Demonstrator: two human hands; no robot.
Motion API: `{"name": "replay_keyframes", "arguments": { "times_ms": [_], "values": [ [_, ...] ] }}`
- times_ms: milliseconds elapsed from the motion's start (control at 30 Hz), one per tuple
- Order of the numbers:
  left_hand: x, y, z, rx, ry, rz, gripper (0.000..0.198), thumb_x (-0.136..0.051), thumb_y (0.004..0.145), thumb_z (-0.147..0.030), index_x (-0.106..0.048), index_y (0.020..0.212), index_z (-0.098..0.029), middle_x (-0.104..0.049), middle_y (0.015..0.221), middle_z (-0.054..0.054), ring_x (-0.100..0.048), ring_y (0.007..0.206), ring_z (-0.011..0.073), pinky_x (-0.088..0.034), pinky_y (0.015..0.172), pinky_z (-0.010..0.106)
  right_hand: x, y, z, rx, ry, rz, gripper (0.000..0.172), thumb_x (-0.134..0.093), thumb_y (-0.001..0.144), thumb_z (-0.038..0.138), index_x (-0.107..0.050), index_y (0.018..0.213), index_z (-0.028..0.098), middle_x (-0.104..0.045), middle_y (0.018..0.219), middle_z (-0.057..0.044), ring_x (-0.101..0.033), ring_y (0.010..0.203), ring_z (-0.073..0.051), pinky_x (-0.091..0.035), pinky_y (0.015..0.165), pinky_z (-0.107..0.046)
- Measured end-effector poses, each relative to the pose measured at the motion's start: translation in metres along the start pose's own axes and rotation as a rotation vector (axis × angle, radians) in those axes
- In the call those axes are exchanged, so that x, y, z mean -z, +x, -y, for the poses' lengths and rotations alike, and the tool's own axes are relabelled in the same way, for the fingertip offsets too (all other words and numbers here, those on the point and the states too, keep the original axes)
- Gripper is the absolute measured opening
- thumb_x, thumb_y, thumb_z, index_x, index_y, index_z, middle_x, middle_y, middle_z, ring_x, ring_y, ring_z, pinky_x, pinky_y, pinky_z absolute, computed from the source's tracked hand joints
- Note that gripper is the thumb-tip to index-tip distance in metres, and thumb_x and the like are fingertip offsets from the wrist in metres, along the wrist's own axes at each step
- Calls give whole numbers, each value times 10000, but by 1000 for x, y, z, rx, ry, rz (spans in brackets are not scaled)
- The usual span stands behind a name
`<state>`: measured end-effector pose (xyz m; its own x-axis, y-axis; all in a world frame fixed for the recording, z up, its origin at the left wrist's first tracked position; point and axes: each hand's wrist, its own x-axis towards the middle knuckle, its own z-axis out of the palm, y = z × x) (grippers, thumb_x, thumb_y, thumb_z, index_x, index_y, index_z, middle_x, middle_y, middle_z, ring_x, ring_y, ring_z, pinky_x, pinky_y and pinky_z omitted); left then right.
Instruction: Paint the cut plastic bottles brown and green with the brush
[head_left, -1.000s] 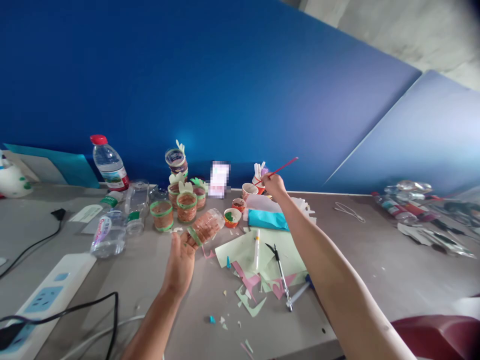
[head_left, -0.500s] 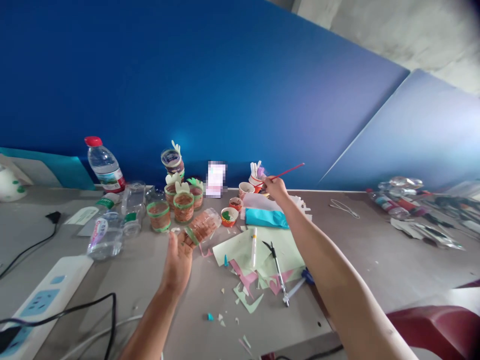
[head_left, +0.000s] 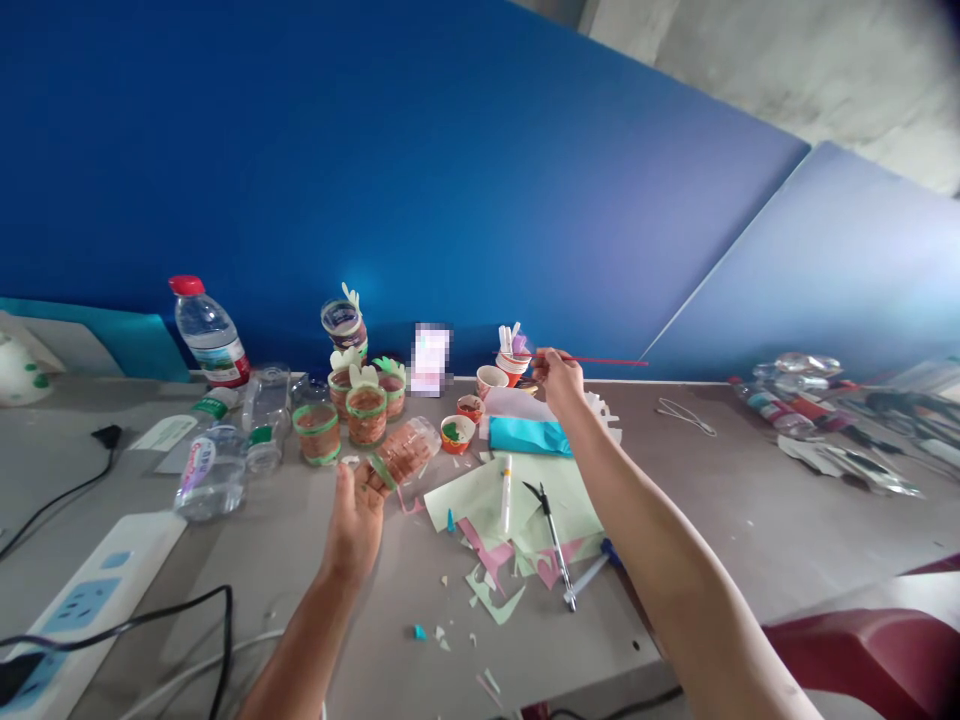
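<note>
My left hand is closed round a plastic bottle piece, painted brown with a green band at its rim. It lies tilted in the hand, its clear end pointing up and right. My right hand pinches a thin red paintbrush, held nearly level. The brush's left end is by a paper cup holding white sticks. Below and left of that hand are a paper cup, a small cup of brown paint and a small cup with green paint.
Brown-painted bottle cups with paper cutouts stand at left. Clear bottles and a power strip are further left. Green paper, a marker, a craft knife and scraps lie in front. A phone leans against the blue partition.
The paintbrush has swung from slanting upward to nearly level, its far end lower and further right. My right hand has turned slightly. My left hand and the bottle piece look nearly still.
</note>
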<state>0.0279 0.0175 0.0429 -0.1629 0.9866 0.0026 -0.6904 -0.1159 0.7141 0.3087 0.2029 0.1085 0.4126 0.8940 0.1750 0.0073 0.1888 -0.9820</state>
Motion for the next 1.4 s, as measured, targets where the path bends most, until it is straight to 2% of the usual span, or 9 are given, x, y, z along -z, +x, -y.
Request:
{"name": "replay_keyframes", "arguments": {
  "times_ms": [133, 333, 500, 700, 900, 1133, 1400],
  "values": [
    [0, 0, 1, -5, -15, -33, 534, -511, 822, -662, -699, 953, -180, -728, 1082, 115, -569, 1218, 280, -456, 1033, 425, 0, -28, -4, -32, 178, 12, 198, -525, 818, 352, -596, 821, 167, -647, 621, -7, -538, 456, -92, -470, 497, -226],
    [1, 0, 4, -5, -18, -14, 589, -522, 786, -704, -696, 979, -175, -729, 1089, 113, -610, 1164, 279, -466, 1015, 435, 9, -73, -14, -68, 337, 39, 197, -626, 746, 369, -616, 754, 173, -646, 603, -12, -566, 511, -106, -452, 515, -237],
    [3, 2, 5, 18, -40, -43, 586, -595, 725, -712, -709, 952, -184, -742, 1050, 101, -625, 1141, 282, -480, 996, 415, 17, -110, -14, -86, 359, 83, 238, -703, 680, 379, -666, 744, 152, -647, 579, -23, -532, 482, -113, -420, 484, -252],
    [-3, 2, 1, -18, -1, -64, 609, -618, 678, -735, -721, 887, -172, -743, 1035, 122, -619, 1148, 307, -492, 979, 436, 12, -145, -16, -56, 311, 92, 254, -696, 710, 411, -688, 747, 159, -652, 614, -19, -553, 537, -134, -424, 523, -268],
    [-3, 1, 1, -19, 3, -68, 610, -625, 673, -732, -720, 895, -172, -742, 1042, 120, -616, 1153, 304, -487, 984, 428, 6, -151, -24, -38, 226, 80, 289, -662, 741, 443, -659, 752, 155, -649, 607, -17, -526, 496, -126, -417, 530, -275],
    [-3, 0, 1, -8, 45, -65, 632, -581, 712, -735, -709, 966, -171, -731, 1080, 120, -605, 1167, 299, -470, 994, 436, -4, -147, -37, 4, -38, 119, 304, -568, 789, 454, -635, 772, 158, -625, 583, -13, -507, 469, -131, -391, 502, -271],
    [-2, 4, 5, -35, 77, -98, 643, -605, 667, -758, -712, 923, -178, -732, 1078, 120, -602, 1170, 306, -475, 985, 430, -11, -144, -34, 98, -295, 171, 319, -454, 854, 440, -622, 774, 180, -651, 641, -24, -494, 483, -134, -387, 507, -255]
  ]
}}
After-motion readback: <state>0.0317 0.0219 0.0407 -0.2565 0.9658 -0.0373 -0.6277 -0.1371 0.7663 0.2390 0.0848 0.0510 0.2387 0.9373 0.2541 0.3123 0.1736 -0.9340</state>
